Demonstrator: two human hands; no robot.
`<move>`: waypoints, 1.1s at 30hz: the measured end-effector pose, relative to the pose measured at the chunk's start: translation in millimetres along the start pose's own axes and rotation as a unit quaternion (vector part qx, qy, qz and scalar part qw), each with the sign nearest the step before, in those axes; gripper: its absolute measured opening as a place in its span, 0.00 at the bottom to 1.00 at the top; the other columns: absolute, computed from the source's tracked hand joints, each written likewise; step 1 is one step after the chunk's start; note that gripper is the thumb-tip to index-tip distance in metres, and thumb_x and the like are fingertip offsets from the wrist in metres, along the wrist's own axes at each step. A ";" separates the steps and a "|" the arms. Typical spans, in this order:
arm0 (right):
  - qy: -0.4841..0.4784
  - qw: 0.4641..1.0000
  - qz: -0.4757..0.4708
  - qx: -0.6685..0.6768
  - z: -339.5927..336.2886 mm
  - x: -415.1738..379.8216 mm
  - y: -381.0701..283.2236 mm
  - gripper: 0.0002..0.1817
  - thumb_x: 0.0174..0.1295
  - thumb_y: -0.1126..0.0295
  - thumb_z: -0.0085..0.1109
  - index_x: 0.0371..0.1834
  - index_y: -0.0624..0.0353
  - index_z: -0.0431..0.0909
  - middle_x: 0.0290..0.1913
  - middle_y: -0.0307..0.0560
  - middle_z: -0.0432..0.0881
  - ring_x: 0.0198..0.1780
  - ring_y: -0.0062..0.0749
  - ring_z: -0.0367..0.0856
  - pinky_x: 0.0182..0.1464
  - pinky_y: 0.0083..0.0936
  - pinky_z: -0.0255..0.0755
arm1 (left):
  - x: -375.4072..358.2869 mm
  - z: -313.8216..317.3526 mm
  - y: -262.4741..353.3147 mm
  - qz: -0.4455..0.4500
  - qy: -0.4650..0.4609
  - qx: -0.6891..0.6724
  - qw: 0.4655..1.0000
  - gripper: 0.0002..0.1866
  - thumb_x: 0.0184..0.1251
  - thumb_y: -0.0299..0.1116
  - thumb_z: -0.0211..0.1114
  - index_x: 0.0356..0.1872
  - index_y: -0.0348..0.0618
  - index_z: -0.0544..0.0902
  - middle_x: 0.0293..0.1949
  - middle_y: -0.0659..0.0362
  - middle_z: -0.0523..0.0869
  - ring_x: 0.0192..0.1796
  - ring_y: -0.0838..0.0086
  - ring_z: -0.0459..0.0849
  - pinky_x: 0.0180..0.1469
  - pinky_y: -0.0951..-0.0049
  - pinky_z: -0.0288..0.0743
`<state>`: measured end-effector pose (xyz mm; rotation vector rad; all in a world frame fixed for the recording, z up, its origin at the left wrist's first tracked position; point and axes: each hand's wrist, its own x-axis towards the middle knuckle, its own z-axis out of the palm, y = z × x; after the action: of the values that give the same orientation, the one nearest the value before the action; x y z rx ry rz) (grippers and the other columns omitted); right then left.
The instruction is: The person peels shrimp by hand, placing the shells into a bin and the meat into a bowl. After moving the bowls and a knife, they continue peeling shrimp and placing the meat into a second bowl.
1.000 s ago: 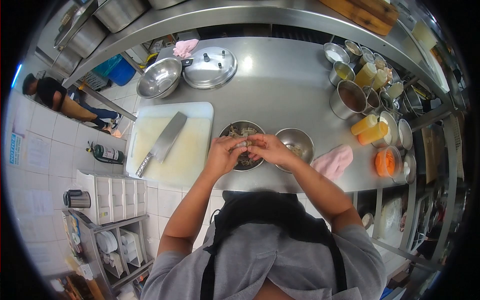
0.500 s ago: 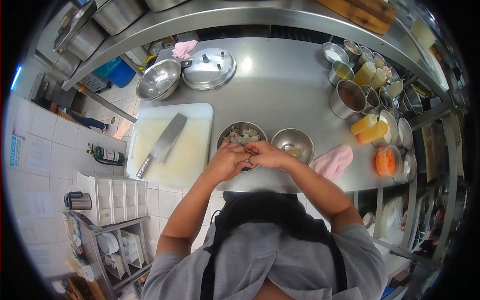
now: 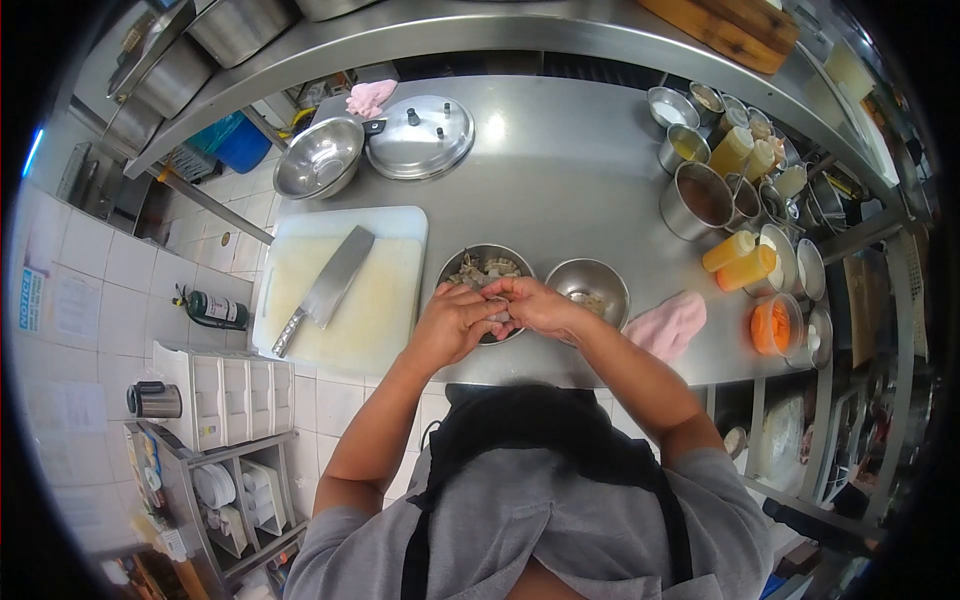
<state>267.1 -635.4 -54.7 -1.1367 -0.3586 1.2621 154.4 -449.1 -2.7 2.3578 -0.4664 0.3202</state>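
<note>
My left hand and my right hand meet over the near rim of a steel bowl. Both sets of fingers are closed round a small greyish, translucent piece, which looks like a shrimp. My fingers cover part of it. More pale and brownish shrimp fill this bowl. Just to the right, a second steel bowl has a few pale pieces at its bottom; my right wrist is beside its near left rim.
Left of the bowls, a cleaver lies on a white cutting board. A pink cloth rests at the right. Behind are a colander and a pot lid. Sauce bottles and pots crowd the right side.
My fingers have shifted slightly round the shrimp, and its greyish body shows more between them now. Both hands stay over the left bowl. A person's leg at the far left has gone from view.
</note>
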 end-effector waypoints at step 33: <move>0.068 0.997 -0.025 0.039 10.9 -17.5 -30.8 0.18 0.74 0.62 0.64 0.60 0.60 0.80 0.38 0.37 0.85 0.33 0.19 0.79 0.34 0.22 0.77 | 3.2 39.5 -13.6 -0.341 0.115 -0.552 0.752 0.07 0.86 0.34 0.56 0.51 0.44 0.69 0.37 0.56 0.84 0.39 0.73 0.85 0.46 0.71 0.81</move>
<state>270.2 -642.0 -18.3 -1.1336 -0.2328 1.1383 166.8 -467.5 -38.3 1.1425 0.3119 -0.0444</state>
